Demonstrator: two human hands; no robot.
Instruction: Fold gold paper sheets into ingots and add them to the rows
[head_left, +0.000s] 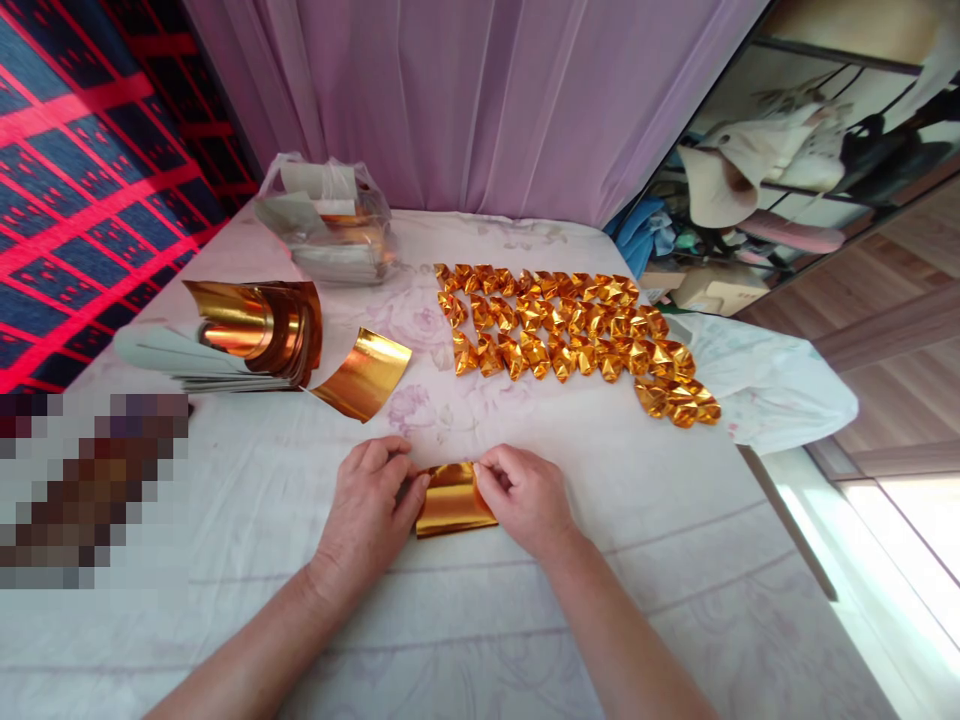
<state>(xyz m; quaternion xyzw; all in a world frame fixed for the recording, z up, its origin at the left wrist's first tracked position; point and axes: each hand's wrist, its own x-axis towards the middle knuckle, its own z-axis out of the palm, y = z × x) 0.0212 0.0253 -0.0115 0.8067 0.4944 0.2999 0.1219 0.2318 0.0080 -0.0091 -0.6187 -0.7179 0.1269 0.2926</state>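
A folded sheet of gold foil paper (pixel 452 503) lies on the white cloth-covered table (pixel 600 560) near the front. My left hand (pixel 369 505) pinches its left edge and my right hand (pixel 525 497) pinches its right edge, so both hands grip the same sheet. Beyond it, several folded gold paper ingots (pixel 570 335) lie in rows. A loose curled gold sheet (pixel 362 373) rests to the left, next to a stack of gold foil sheets (pixel 251 330).
A clear plastic bag (pixel 330 225) with more sheets sits at the back left. A purple curtain (pixel 465 100) hangs behind the table. A white plastic bag (pixel 765 385) lies at the table's right edge. A pixelated patch (pixel 90 490) covers the left.
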